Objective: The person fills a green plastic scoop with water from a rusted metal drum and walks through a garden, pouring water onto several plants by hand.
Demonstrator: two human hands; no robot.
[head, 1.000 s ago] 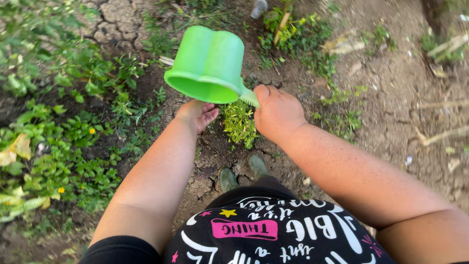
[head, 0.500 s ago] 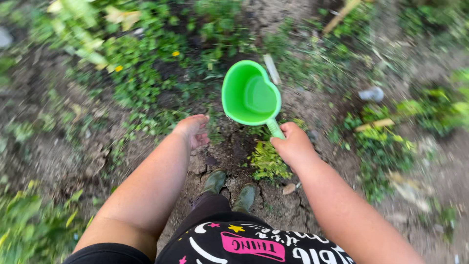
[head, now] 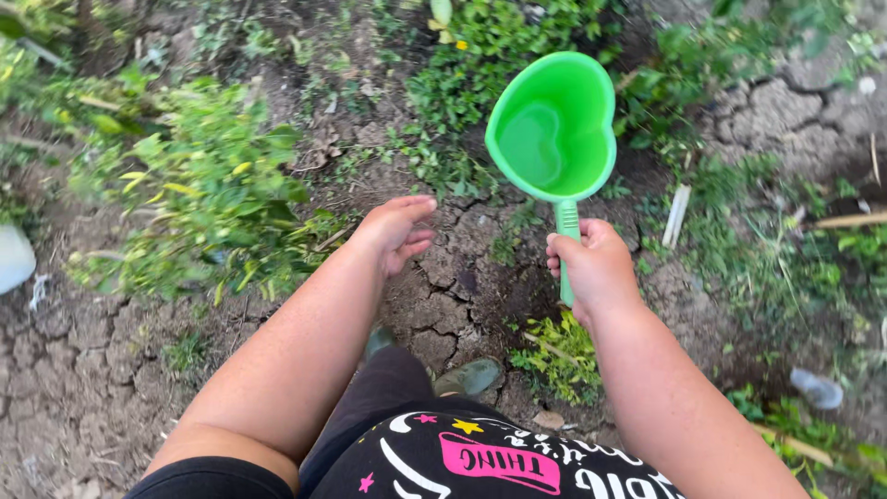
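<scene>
A bush [head: 199, 199] crowds the left edge. The left hand [head: 397, 231] hangs open and empty over cracked soil [head: 443, 305]. The right hand [head: 596, 268] clasps the handle of the green scoop [head: 554, 125], held level above low weeds [head: 730, 240].

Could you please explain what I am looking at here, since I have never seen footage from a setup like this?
There is no machine: a person wears a camera on their head, so this single view looks straight down at their own arms, their black printed shirt and their boots on the ground. The right hand grips the handle of a green heart-shaped scoop, held open side up. The left hand is empty, its fingers spread loosely in the air. Below lies dry, cracked soil with leafy green plants around it, a small yellow-green plant near the feet and a few yellow flowers further off.
</scene>
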